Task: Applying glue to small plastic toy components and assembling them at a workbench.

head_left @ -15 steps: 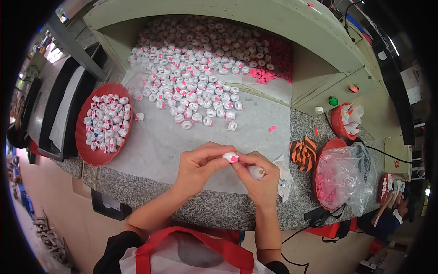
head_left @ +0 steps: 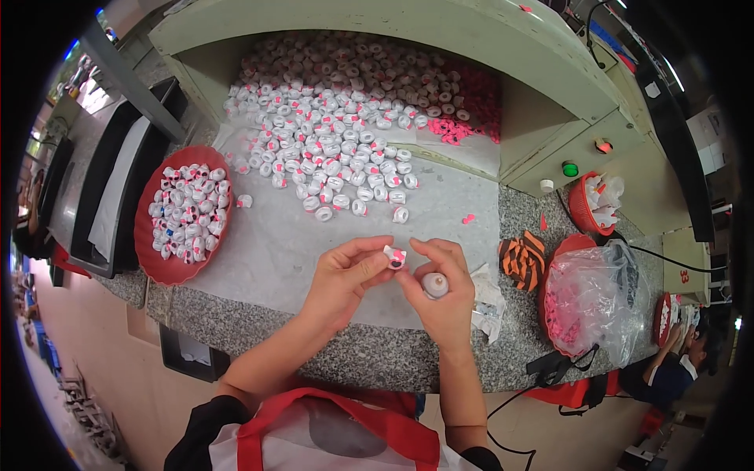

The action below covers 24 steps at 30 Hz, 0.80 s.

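In front of me, my left hand [head_left: 334, 284] pinches a small white figure head [head_left: 395, 255] with a pink bow, between thumb and fingers. A dark spot now shows on its lower side. My right hand [head_left: 446, 318] curls around a small whitish squeeze bottle [head_left: 434, 285] with a pointed tip. Its thumb tip is close to the head, while the index finger is raised away from it. Beyond both hands, white paper [head_left: 267, 251] covers the worktop, with a large heap of similar white heads [head_left: 338, 161] spread on it. One loose pink bow [head_left: 468, 219] lies to the right.
A red bowl [head_left: 143, 243] of white heads stands at left, beside black trays [head_left: 94, 259]. The pale green cabinet [head_left: 550, 169] arches over the heap. At right are a striped cloth [head_left: 524, 263], a clear bag [head_left: 609, 302] over pink pieces and a red basket [head_left: 579, 206]. Another person [head_left: 667, 369] sits far right.
The head has turned in my left fingers, bringing its dark spot into view. My right fingers have drawn off it and spread, and the bottle has tipped more upright.
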Tool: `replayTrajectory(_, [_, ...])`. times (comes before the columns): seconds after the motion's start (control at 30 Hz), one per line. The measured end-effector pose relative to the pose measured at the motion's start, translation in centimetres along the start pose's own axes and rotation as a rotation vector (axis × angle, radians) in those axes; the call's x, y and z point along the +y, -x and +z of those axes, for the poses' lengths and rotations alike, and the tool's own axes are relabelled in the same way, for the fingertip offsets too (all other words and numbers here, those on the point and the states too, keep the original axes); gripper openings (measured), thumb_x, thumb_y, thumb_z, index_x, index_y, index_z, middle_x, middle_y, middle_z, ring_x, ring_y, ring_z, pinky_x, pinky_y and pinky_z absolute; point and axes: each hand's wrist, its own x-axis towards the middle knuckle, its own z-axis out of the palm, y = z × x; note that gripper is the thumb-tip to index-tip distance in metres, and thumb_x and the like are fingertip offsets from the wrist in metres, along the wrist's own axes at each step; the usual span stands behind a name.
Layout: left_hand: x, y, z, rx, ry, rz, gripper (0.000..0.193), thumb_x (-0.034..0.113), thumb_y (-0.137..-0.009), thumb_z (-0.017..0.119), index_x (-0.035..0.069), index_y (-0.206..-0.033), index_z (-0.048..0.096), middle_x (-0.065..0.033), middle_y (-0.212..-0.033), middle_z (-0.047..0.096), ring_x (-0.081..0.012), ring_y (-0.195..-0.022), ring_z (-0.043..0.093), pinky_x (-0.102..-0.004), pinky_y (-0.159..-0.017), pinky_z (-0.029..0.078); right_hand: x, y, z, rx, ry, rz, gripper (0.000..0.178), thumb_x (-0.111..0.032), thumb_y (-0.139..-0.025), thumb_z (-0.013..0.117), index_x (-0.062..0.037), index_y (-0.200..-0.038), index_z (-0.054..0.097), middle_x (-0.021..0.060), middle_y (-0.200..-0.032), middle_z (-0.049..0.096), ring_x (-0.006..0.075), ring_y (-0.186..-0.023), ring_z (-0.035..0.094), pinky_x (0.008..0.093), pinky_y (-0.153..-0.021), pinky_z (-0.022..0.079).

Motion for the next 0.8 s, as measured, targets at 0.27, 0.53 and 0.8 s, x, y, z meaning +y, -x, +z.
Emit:
replayTrajectory(0.27, [2.3, 1.3, 0.7, -0.243, -0.682, 0.375, 0.021, -0.005, -0.070, 0.064, -0.002, -0.090, 0.058, -0.0100, -0.083, 0.060, -0.0139, -0.077, 0.060, -0.0231, -0.063, 0.050, 0.6, 0.0, -1.4, -0.125, -0.279, -0.029, 0.024, 0.007, -0.067, 0.065, -0.0007, -0.089, 0.059, 0.0109, -0.092, 0.057, 0.0124, -0.071, 0.056, 0.0211, -0.058, 0.045])
replayTrajectory(0.53, [2.3, 2.0, 0.5, -0.147, -0.616, 0.345, 0.021, -0.004, -0.070, 0.065, -0.001, -0.089, 0.058, -0.0088, -0.077, 0.063, -0.0125, -0.069, 0.062, -0.0212, -0.057, 0.050, 1.4, -0.2, -0.5, -0.183, -0.498, 0.179, 0.017, 0.002, -0.070, 0.064, 0.0028, -0.086, 0.058, 0.0112, -0.082, 0.059, 0.0117, -0.061, 0.054, 0.0213, -0.051, 0.043])
replayTrajectory(0.8, [2.5, 2.0, 1.0, -0.109, -0.609, 0.256, 0.019, -0.003, -0.072, 0.064, -0.003, -0.088, 0.055, -0.0104, -0.078, 0.063, -0.0115, -0.070, 0.061, -0.0224, -0.059, 0.050, 2.3, -0.1, -0.2, -0.169, -0.641, 0.235, 0.020, -0.001, -0.072, 0.063, 0.0024, -0.090, 0.055, 0.0101, -0.078, 0.059, 0.0111, -0.056, 0.052, 0.0214, -0.049, 0.043])
